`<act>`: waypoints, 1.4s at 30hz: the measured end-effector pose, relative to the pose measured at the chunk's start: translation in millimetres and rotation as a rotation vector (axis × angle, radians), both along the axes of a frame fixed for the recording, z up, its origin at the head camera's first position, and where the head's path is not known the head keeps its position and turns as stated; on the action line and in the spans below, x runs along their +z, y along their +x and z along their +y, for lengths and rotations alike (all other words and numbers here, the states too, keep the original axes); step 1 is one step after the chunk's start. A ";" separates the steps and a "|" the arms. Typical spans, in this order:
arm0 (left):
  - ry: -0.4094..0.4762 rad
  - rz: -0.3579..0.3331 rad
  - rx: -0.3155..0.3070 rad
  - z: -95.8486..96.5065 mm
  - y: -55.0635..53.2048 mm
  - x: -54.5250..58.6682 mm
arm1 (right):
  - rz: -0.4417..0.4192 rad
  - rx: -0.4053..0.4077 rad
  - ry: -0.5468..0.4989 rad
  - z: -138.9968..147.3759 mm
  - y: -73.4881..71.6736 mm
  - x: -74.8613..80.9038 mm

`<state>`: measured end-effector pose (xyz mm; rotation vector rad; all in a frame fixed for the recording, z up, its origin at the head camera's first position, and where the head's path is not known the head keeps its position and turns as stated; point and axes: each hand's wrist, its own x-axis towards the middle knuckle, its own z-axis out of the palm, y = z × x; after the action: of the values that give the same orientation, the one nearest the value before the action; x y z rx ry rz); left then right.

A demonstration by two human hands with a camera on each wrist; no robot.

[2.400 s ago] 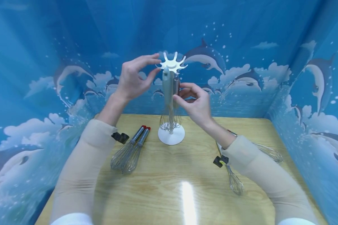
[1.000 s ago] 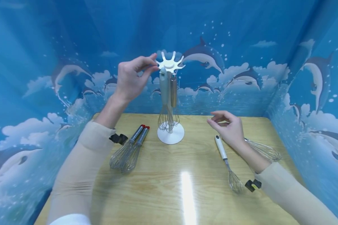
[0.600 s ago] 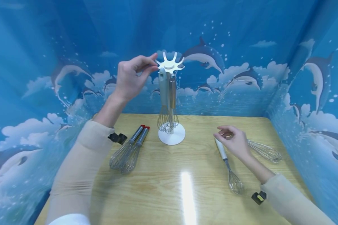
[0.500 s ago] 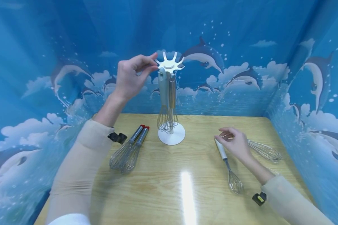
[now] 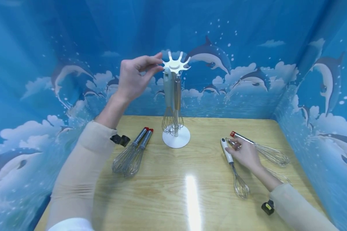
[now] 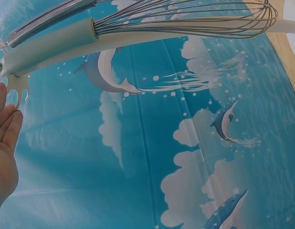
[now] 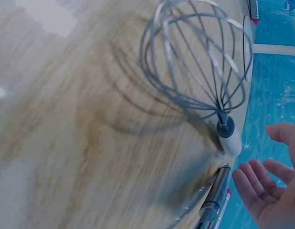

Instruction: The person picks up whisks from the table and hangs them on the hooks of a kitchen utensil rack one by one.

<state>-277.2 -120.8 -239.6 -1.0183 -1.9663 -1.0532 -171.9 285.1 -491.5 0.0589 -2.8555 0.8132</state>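
My left hand (image 5: 136, 77) pinches a prong of the white utensil stand (image 5: 174, 65) between thumb and fingertips. Two whisks hang there: one with a pale grey-green handle (image 5: 168, 88), and beside it one with a metal handle (image 5: 177, 94). Over the table's right side, my right hand (image 5: 245, 154) hovers with loosely bent fingers close above a steel-handled whisk (image 7: 216, 191), hiding much of it in the head view. In the right wrist view, nothing lies between thumb and fingers. A white-handled whisk (image 5: 226, 154) lies just left of that hand.
Beyond the right hand is a whisk with a red-ended handle (image 5: 241, 137). Two similar red-ended whisks (image 5: 133, 152) lie side by side on the left of the wooden table (image 5: 162, 199). A blue dolphin-print curtain (image 5: 234, 32) encloses the back and sides.
My right hand has let go of the metal-handled whisk, now hanging on the stand, and moved right and down to the whisks on the table. My left hand has closed on the prong.
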 end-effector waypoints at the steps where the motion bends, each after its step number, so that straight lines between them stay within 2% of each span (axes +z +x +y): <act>1: -0.001 -0.001 0.002 -0.2 0.2 0.1 | -0.009 0.000 -0.001 0.8 0.1 -0.5; 11: 0.009 -0.016 -0.008 -1.3 -0.7 -1.2 | -0.090 -0.023 0.046 6.4 2.9 -13.2; 26: 0.002 -0.019 -0.016 -1.6 -2.7 -2.9 | -0.225 -0.048 -0.039 6.1 5.4 -20.1; 34: -0.005 0.007 0.015 -1.6 -2.5 -2.7 | -0.236 -0.042 -0.058 4.9 0.1 -21.0; 42: -0.024 0.083 0.004 -3.4 -4.4 -1.2 | -0.295 -0.030 -0.046 0.5 -5.3 -18.8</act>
<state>-281.6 -124.2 -240.8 -1.0532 -1.9176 -0.9722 -177.3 285.6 -510.3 -0.1194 -3.0993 0.9527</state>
